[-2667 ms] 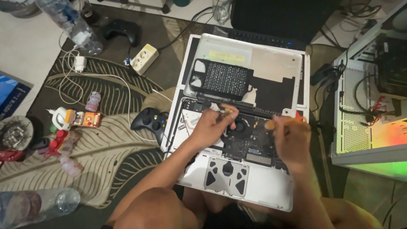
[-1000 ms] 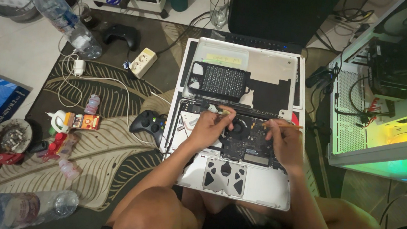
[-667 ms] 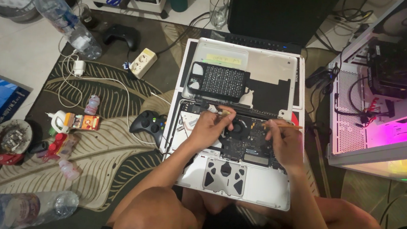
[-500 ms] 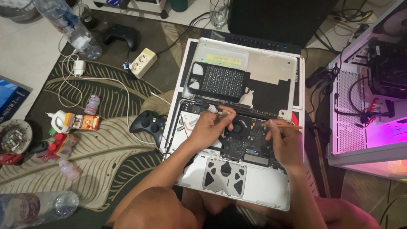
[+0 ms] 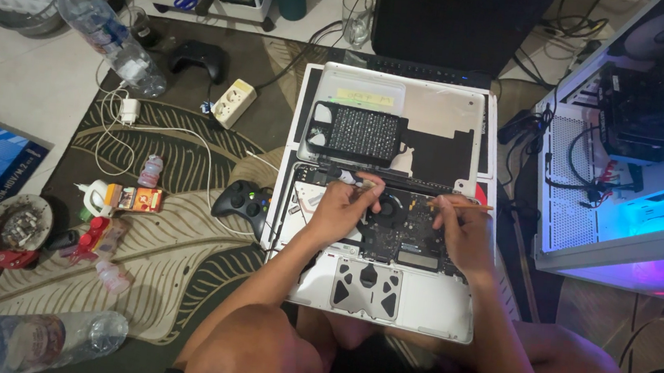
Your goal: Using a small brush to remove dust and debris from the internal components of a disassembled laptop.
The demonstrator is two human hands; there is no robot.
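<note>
The opened laptop (image 5: pixel 390 216) lies bottom-up on the patterned rug (image 5: pixel 157 234), its removed cover (image 5: pixel 436 115) at the far end. The left hand (image 5: pixel 344 209) rests on the exposed board, fingers pinched on a small tool (image 5: pixel 365 184). The right hand (image 5: pixel 461 233) grips a thin orange-handled tool (image 5: pixel 472 207). A black game controller (image 5: pixel 243 202) lies just left of the laptop.

both hands (image 5: pixel 342 212) (image 5: pixel 461 233) crowd the middle of the opened laptop (image 5: pixel 386 297), leaving bare casing only near its lower edge. a black battery (image 5: pixel 361 133) blocks the upper half. left of the laptop a game controller (image 5: pixel 243 201) and a white cable (image 5: pixel 191 136) hem the rug; right, a lit computer case (image 5: pixel 635 159) stands just beside, cables between.
</note>
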